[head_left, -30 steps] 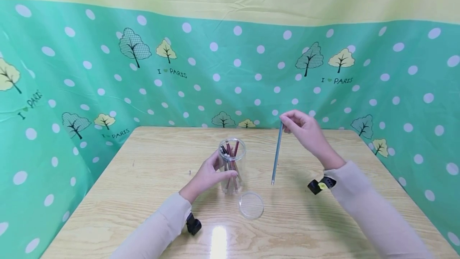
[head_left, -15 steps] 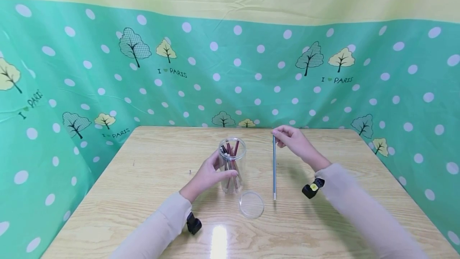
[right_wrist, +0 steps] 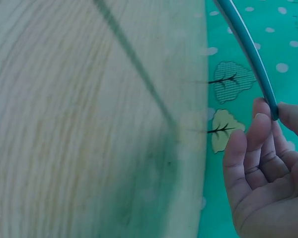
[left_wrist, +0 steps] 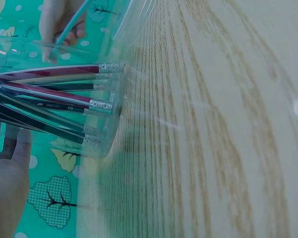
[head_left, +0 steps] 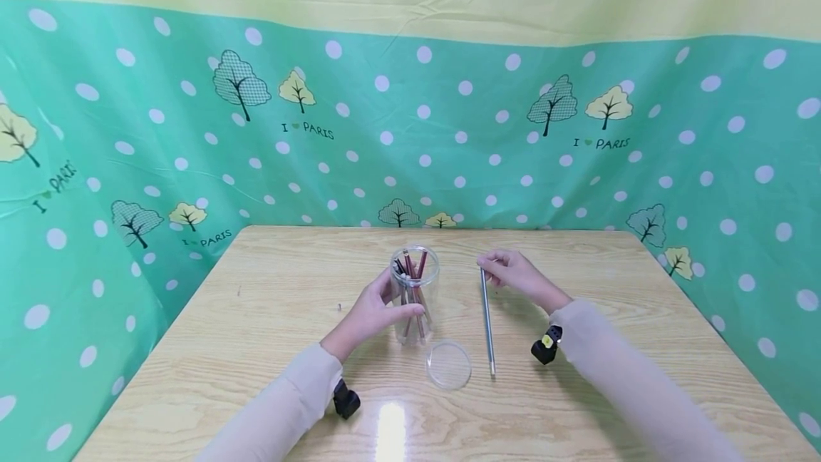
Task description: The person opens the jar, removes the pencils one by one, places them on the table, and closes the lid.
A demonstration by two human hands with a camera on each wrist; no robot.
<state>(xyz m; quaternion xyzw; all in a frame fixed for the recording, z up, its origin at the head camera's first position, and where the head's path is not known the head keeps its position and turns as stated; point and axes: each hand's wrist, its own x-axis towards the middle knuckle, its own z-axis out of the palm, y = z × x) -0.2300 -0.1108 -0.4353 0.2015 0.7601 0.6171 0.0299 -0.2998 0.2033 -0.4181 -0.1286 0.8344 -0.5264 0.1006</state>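
Observation:
A clear round jar (head_left: 431, 291) stands upright on the table, holding several dark and red pencils (head_left: 420, 264). My left hand (head_left: 370, 316) grips its left side, thumb across the front; in the left wrist view, pencils with metal ends (left_wrist: 69, 96) show through the wall. Right of the jar, my right hand (head_left: 518, 275) pinches one end of a blue pencil (head_left: 487, 319) between thumb and fingertips. The other end points toward the table's front; whether it touches the table I cannot tell. In the right wrist view the blue pencil (right_wrist: 251, 49) meets the fingertips of the hand (right_wrist: 273, 183).
A clear round lid (head_left: 448, 366) lies flat on the wooden table (head_left: 269, 348), just in front of the jar and left of the blue pencil. A tiny object (head_left: 339, 306) lies left of the jar. A green dotted cloth (head_left: 359, 127) hangs behind the table.
My right hand has come down and to the left with the blue pencil, whose free end has moved toward the front of the table. My left hand and the jar have stayed in place.

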